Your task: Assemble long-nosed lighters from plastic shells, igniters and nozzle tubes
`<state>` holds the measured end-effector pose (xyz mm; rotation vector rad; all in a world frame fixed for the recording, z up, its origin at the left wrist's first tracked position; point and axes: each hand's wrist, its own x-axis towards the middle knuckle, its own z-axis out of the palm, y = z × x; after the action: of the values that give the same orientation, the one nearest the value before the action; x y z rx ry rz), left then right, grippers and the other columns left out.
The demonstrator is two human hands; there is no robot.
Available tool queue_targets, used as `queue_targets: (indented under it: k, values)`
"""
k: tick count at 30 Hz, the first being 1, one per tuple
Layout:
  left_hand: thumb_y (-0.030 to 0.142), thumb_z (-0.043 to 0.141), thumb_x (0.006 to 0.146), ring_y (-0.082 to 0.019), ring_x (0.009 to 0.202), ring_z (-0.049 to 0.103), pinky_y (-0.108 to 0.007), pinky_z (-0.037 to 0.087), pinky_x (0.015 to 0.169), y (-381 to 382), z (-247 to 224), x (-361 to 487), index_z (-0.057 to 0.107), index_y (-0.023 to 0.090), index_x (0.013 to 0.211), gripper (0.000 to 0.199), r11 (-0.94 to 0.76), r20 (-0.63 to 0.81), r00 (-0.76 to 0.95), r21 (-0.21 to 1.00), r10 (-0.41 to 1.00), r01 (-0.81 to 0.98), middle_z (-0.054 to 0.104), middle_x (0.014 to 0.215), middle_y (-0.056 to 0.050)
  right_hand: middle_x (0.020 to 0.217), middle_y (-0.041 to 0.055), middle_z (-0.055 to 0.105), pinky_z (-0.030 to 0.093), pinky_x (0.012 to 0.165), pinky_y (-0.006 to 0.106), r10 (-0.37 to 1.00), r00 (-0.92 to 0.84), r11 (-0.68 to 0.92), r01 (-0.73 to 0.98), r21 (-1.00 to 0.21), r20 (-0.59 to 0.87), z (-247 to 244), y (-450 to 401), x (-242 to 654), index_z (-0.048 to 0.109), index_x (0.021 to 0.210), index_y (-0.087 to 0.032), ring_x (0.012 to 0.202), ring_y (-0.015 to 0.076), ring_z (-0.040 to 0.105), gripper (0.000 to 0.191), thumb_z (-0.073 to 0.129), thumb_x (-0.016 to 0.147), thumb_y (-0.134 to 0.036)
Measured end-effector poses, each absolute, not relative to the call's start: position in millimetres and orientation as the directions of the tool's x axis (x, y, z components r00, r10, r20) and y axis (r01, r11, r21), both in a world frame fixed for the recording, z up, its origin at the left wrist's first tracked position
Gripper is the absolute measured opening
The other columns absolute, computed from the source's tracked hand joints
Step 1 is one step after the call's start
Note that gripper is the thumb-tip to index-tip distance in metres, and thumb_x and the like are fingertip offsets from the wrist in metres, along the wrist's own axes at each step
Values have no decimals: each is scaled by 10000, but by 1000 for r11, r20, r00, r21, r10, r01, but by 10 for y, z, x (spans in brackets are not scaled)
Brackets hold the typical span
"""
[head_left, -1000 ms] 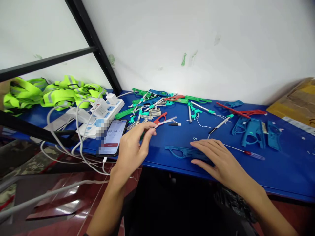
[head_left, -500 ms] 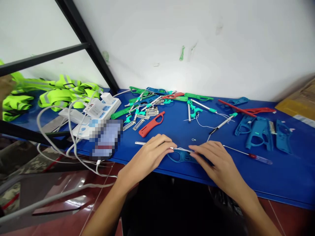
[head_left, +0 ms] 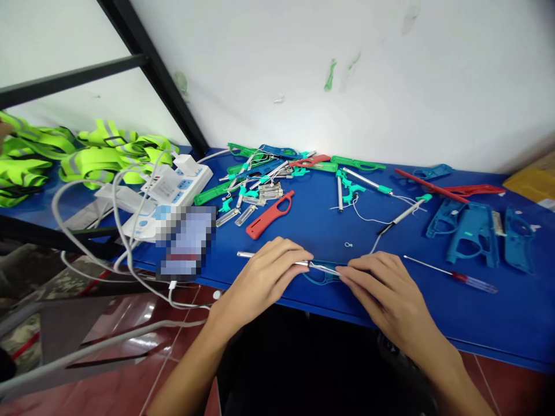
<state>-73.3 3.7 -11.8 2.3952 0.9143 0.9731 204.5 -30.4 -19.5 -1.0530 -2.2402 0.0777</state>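
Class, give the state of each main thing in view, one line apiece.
Left hand: gripping silver tube
Right hand: pinching white wires
Blue casing between hands: partly hidden
Nearest red casing: flat, unheld
Screwdriver: flat, unheld
Phone: lit, reading pixelated
Power strip: plugs inserted
Straps: heaped

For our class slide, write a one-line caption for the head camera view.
Left hand gripping a metal tube, right hand pinching white wires, at a blue table where a screwdriver lies.

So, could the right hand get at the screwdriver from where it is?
Probably yes: the screwdriver lies on the blue table to the right of the right hand, with nothing visible between them. That hand seems to be pinching white wires, though, so it would likely let go first.
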Motion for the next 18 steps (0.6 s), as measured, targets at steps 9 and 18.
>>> queue_targets:
  k: [9, 18]
  values:
    - [224, 685, 1083, -200, 995, 730, -356, 584, 891, -5, -130, -697, 655, 216, 1263, 182, -726, 551, 474, 539, 687, 427, 786, 1124, -62, 1250, 102, 763, 585, 967, 420, 720, -442, 676, 624, -392, 535, -181, -327, 1992, 648, 1286, -243, 1119, 253, 738, 249, 619, 1065, -132]
    - [160, 754, 1031, -176, 966, 736, -322, 583, 859, -124, -179, -510, 661, 217, 1178, 183, -749, 616, 430, 587, 660, 307, 799, 1070, -43, 1187, 93, 740, 644, 860, 320, 758, -418, 651, 534, -540, 500, -115, -367, 1922, 629, 1374, -266, 1014, 204, 765, 298, 641, 1083, -208]
